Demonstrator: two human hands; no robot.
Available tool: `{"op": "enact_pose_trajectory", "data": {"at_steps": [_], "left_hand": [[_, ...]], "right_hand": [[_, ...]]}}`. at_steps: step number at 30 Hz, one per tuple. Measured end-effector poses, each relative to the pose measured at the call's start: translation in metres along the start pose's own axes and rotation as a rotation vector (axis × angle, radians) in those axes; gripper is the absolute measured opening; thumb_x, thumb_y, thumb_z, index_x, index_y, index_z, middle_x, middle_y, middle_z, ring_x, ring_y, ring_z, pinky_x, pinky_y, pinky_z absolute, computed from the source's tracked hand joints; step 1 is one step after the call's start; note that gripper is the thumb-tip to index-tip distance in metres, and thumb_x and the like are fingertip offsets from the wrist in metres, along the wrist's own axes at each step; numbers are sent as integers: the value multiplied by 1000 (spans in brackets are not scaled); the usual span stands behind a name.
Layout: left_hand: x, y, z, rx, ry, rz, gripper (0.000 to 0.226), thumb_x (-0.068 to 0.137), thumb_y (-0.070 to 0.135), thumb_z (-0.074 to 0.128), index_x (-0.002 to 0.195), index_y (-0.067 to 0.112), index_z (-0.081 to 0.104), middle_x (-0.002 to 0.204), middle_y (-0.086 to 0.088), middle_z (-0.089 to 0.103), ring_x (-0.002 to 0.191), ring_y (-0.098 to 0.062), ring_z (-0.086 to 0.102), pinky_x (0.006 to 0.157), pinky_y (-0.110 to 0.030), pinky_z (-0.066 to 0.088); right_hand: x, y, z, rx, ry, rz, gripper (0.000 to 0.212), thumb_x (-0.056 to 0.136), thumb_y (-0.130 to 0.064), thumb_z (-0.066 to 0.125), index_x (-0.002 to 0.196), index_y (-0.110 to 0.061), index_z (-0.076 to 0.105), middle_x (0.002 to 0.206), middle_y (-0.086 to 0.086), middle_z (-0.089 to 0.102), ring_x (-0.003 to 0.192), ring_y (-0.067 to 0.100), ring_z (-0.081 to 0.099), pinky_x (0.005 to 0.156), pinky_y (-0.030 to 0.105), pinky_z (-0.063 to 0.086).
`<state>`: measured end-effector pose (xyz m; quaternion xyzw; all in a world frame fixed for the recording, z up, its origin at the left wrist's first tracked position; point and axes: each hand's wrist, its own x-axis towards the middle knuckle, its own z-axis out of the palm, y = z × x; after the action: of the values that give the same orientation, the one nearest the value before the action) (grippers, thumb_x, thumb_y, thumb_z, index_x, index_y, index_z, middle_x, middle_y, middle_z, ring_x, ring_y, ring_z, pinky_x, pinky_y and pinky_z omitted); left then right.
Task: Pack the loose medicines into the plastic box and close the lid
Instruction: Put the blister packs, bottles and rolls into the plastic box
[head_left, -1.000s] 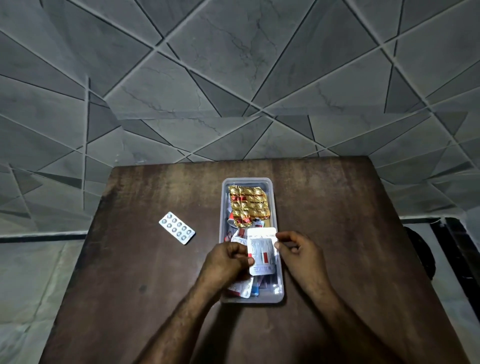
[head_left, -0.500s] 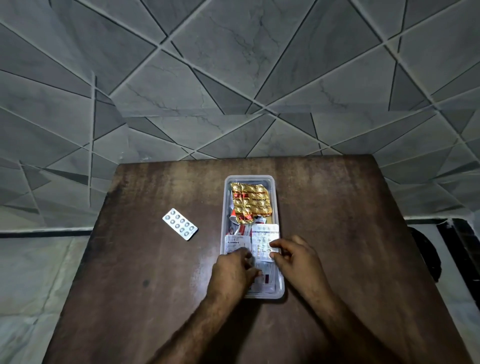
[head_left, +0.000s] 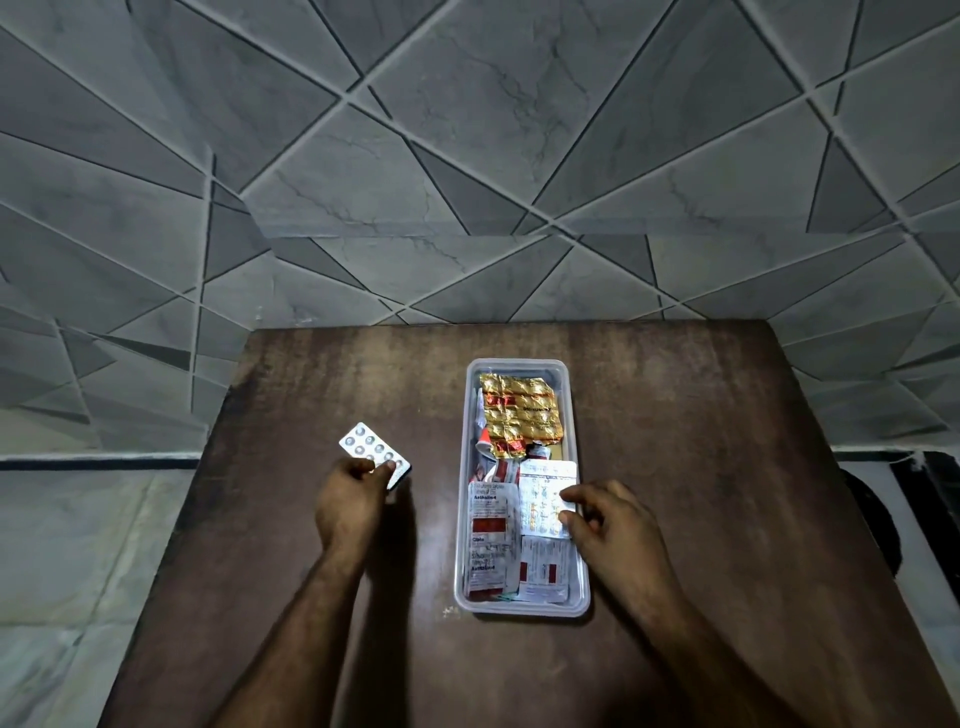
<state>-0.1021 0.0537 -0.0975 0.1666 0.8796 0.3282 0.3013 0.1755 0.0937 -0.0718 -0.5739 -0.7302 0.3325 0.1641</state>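
Observation:
A clear plastic box (head_left: 581, 605) stands open in the middle of the brown table, filled with medicine strips. A crumpled gold foil strip (head_left: 519, 415) lies at its far end, with white and red strips (head_left: 488, 540) nearer me. My right hand (head_left: 608, 525) rests at the box's right rim, fingertips pressing a white strip (head_left: 543, 493) inside. To the left of the box, my left hand (head_left: 350, 499) has its fingers closed on the near edge of a silver blister strip (head_left: 370, 449) on the table. No lid is in view.
The dark brown wooden table (head_left: 727, 467) stands against a grey tiled wall (head_left: 467, 156). Pale floor tiles show past the table's left edge. A dark rounded object (head_left: 878, 514) sits low beyond the right edge.
My left hand has left the box and moved left to the silver blister strip, closing on it. My right hand has stayed at the box, on the white strip.

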Motion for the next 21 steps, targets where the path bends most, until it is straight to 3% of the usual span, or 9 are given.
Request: {"op": "enact_pose_trajectory", "data": {"at_steps": [5,10,15,17,21], "left_hand": [[16,0,14,129,8,-15,47,78,37,76,108,3,64,111,-20,70,105,-38,65,74,-33,43],[13,5,33,291,29,45,66,71,39,82,117,-1,55,116,-27,56,105,-46,57,85,-45,50],[16,8,34,469,2,160,63,79,48,71,117,0,55,117,-27,54,102,-46,58,82,-45,51],[16,10,31,477,-17,171,54,85,44,63,116,0,57,117,-27,55,102,-46,59,84,-44,51],[16,11,25,411,-20,159,37,86,35,57,101,1,61,106,-26,62,93,-46,63,82,-42,51]], "right_hand": [[2,-2,1,17,20,10,23,87,-21,67,109,-19,70,100,-6,58,76,1,57,70,4,37],[2,-4,0,50,35,49,24,88,-21,65,111,-20,69,104,-8,57,81,-4,57,70,-2,38],[3,-1,-1,56,19,90,25,89,-21,64,114,-19,67,108,-8,57,84,-5,58,71,-2,39],[3,-1,0,63,24,91,25,89,-21,64,114,-19,67,109,-7,58,85,-4,59,74,2,42],[4,1,6,114,59,145,24,88,-22,66,112,-21,68,107,-7,61,85,1,62,82,24,55]]}}
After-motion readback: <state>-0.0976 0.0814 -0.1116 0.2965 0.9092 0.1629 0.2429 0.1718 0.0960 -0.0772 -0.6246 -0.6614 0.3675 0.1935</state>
